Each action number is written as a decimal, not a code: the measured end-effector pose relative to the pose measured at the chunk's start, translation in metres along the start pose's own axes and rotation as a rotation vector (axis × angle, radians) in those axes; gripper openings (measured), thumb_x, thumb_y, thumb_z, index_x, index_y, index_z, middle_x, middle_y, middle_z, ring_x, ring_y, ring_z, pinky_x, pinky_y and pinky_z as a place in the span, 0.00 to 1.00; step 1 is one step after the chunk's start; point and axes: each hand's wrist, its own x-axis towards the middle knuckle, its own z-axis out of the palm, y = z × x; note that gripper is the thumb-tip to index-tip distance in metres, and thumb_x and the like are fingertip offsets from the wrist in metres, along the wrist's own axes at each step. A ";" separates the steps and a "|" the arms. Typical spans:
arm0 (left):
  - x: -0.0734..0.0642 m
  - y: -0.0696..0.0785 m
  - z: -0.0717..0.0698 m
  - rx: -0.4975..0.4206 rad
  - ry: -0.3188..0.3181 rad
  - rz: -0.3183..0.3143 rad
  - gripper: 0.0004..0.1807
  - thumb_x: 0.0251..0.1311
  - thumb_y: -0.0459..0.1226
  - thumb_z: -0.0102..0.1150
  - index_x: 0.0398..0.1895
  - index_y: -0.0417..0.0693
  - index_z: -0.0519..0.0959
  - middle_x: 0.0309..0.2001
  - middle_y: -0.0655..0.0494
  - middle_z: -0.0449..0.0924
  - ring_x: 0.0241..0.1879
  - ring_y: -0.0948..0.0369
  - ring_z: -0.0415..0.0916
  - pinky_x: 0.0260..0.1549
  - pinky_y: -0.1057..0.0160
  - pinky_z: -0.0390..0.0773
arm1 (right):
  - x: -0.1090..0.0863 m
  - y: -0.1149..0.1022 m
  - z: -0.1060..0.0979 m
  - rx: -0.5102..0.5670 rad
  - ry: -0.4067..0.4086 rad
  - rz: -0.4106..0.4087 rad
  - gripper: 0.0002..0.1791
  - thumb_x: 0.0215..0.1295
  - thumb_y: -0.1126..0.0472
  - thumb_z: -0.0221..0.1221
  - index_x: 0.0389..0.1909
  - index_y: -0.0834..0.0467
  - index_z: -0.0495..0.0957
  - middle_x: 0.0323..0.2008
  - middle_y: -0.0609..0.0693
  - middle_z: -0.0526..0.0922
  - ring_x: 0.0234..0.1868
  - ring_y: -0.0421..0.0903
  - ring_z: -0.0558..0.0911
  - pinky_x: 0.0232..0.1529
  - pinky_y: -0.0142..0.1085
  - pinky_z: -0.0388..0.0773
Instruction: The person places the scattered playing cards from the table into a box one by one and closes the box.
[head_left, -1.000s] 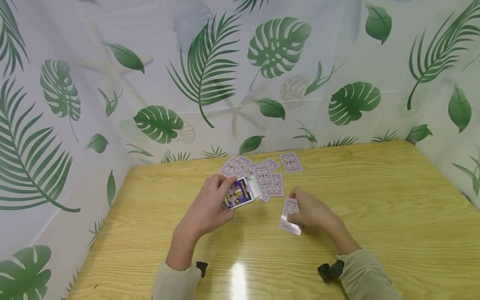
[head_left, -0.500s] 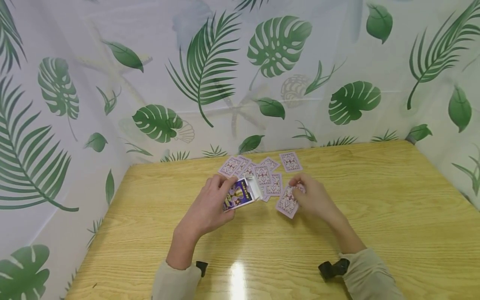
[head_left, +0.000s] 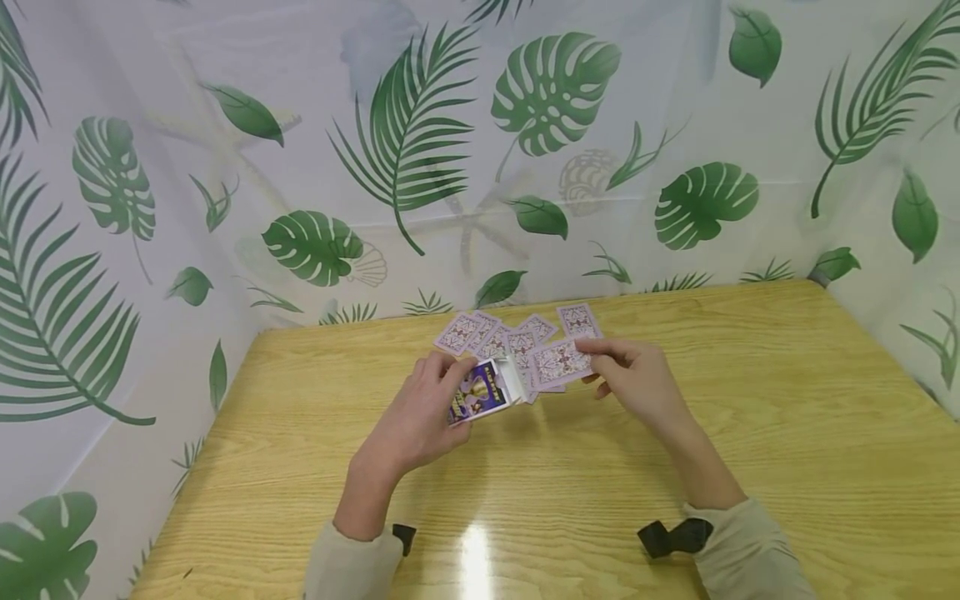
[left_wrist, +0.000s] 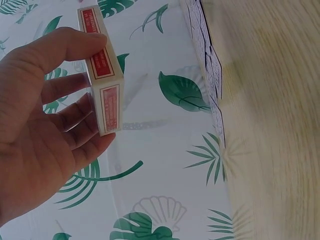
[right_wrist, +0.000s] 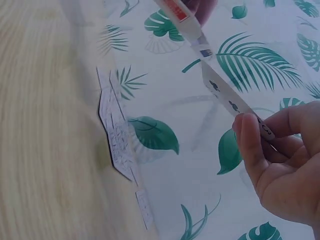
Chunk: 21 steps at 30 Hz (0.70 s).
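My left hand (head_left: 416, 412) holds a purple-fronted card box (head_left: 477, 392) above the table, its flap end facing right. In the left wrist view the box (left_wrist: 104, 60) shows red panels on its side and end, thumb on one side and fingers on the other. With thumb and fingers my right hand (head_left: 641, 379) pinches a playing card (head_left: 561, 362), patterned back up, its free end pointing left at the box's mouth. The right wrist view shows black club marks on the card's underside (right_wrist: 225, 95); its far end is at the box opening, and whether it is inside I cannot tell.
Several face-down cards (head_left: 459, 333) overlap on the wooden table (head_left: 750, 400) behind the box. One card (head_left: 577, 319) lies at the right end of the spread. A leaf-printed cloth (head_left: 450, 167) hangs behind the table.
My right hand has lifted the card off the table and turned it sideways, carrying it up and left to the box mouth. The left hand and the box stay nearly still.
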 end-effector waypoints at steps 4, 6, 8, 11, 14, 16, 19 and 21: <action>0.000 0.001 0.000 -0.002 0.001 0.000 0.40 0.50 0.34 0.69 0.69 0.45 0.67 0.56 0.48 0.66 0.51 0.54 0.66 0.49 0.58 0.72 | -0.002 -0.006 -0.001 0.066 -0.008 -0.011 0.17 0.69 0.70 0.52 0.55 0.72 0.79 0.53 0.68 0.80 0.37 0.43 0.84 0.35 0.34 0.84; 0.000 0.001 0.000 -0.001 0.003 0.000 0.40 0.50 0.34 0.69 0.69 0.45 0.67 0.56 0.48 0.67 0.51 0.54 0.66 0.49 0.58 0.72 | -0.003 -0.008 -0.002 0.089 -0.011 -0.018 0.16 0.69 0.70 0.53 0.54 0.73 0.78 0.53 0.69 0.79 0.36 0.42 0.85 0.36 0.34 0.84; 0.000 0.001 0.000 0.003 0.007 0.004 0.40 0.50 0.34 0.69 0.69 0.45 0.67 0.55 0.48 0.67 0.51 0.54 0.66 0.48 0.58 0.72 | -0.004 -0.009 -0.002 0.117 -0.016 -0.019 0.16 0.69 0.71 0.54 0.53 0.74 0.78 0.52 0.68 0.78 0.34 0.41 0.85 0.37 0.35 0.84; 0.000 0.002 0.000 0.018 0.014 0.016 0.39 0.50 0.34 0.70 0.69 0.45 0.67 0.55 0.48 0.67 0.50 0.54 0.66 0.48 0.59 0.72 | -0.004 -0.010 -0.002 0.155 -0.027 -0.022 0.16 0.68 0.71 0.56 0.53 0.75 0.76 0.51 0.68 0.77 0.34 0.39 0.86 0.37 0.36 0.84; 0.000 0.002 0.001 0.031 0.022 0.031 0.39 0.50 0.34 0.70 0.69 0.44 0.68 0.54 0.48 0.68 0.49 0.54 0.67 0.47 0.59 0.73 | -0.005 -0.011 -0.001 0.167 -0.034 -0.029 0.16 0.67 0.71 0.57 0.54 0.75 0.75 0.51 0.70 0.77 0.34 0.39 0.86 0.36 0.36 0.84; 0.000 0.002 0.002 0.034 0.025 0.037 0.39 0.49 0.34 0.70 0.68 0.44 0.68 0.53 0.47 0.68 0.49 0.54 0.67 0.47 0.59 0.73 | -0.005 -0.011 -0.001 0.165 -0.038 -0.038 0.16 0.67 0.72 0.57 0.54 0.74 0.75 0.51 0.70 0.77 0.34 0.39 0.85 0.35 0.35 0.84; 0.000 0.003 0.002 0.027 0.024 0.036 0.39 0.49 0.34 0.71 0.68 0.43 0.68 0.53 0.48 0.68 0.49 0.54 0.67 0.47 0.59 0.73 | -0.006 -0.011 0.000 0.160 -0.045 -0.049 0.17 0.66 0.72 0.58 0.54 0.73 0.76 0.52 0.69 0.77 0.33 0.39 0.85 0.34 0.35 0.84; 0.000 0.003 0.002 0.027 0.022 0.035 0.40 0.49 0.34 0.71 0.68 0.43 0.68 0.53 0.48 0.68 0.49 0.54 0.67 0.48 0.59 0.73 | -0.007 -0.012 0.001 0.153 -0.049 -0.056 0.16 0.65 0.72 0.58 0.53 0.72 0.77 0.52 0.68 0.77 0.32 0.39 0.84 0.33 0.35 0.84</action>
